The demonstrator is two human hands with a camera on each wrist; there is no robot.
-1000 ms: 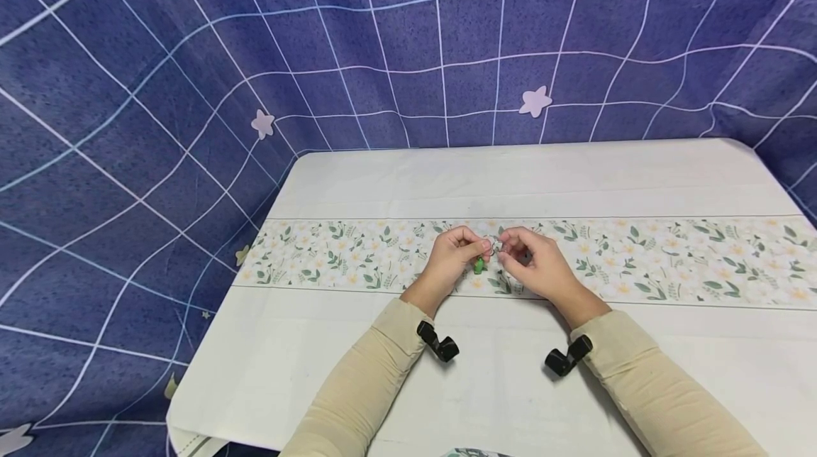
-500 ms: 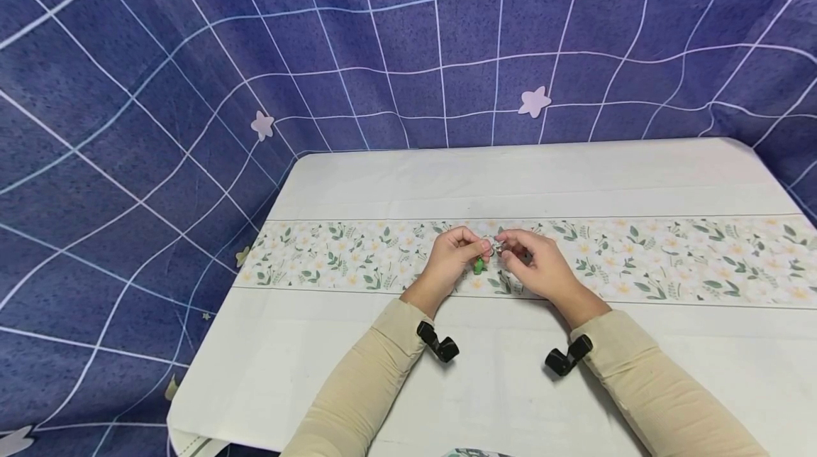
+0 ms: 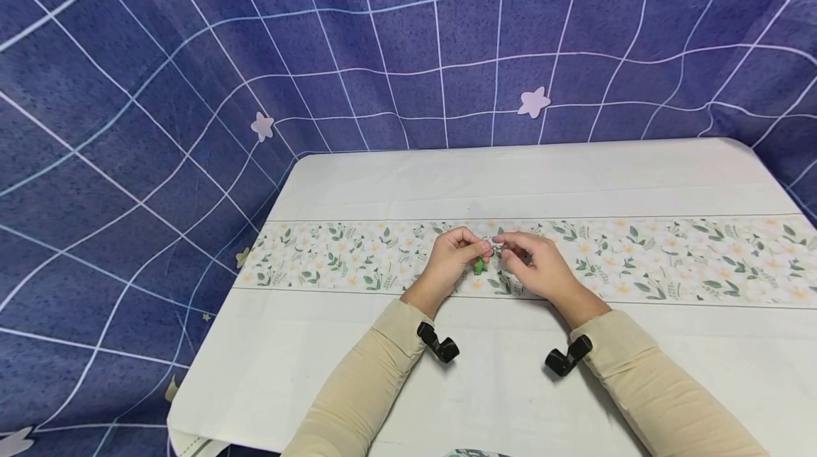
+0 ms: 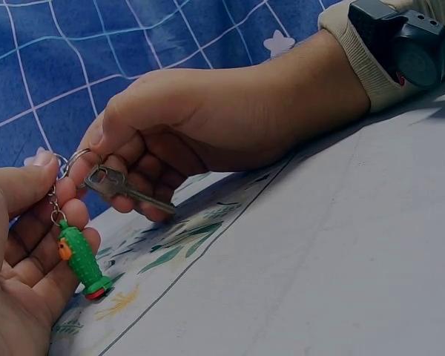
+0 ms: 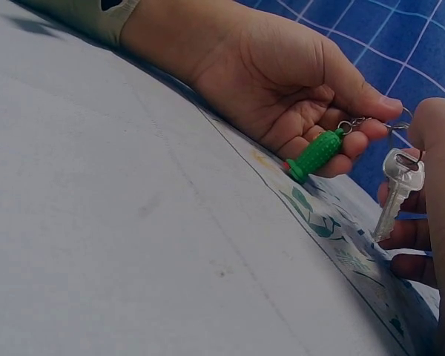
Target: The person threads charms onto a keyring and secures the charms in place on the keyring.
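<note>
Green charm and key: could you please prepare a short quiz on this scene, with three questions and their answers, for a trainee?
1. Which hand is nearer to the green charm?
A. the left hand
B. the right
2. Fill the gap: the charm is attached to a short metal c____.
3. True or false: the key is close to the fingers of the right hand.

Key: 1 A; 2 chain; 3 true.

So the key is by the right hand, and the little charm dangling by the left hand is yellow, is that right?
Not quite: the left wrist view shows that the little charm dangling by the left hand is mainly green. The key is indeed by the right hand.
</note>
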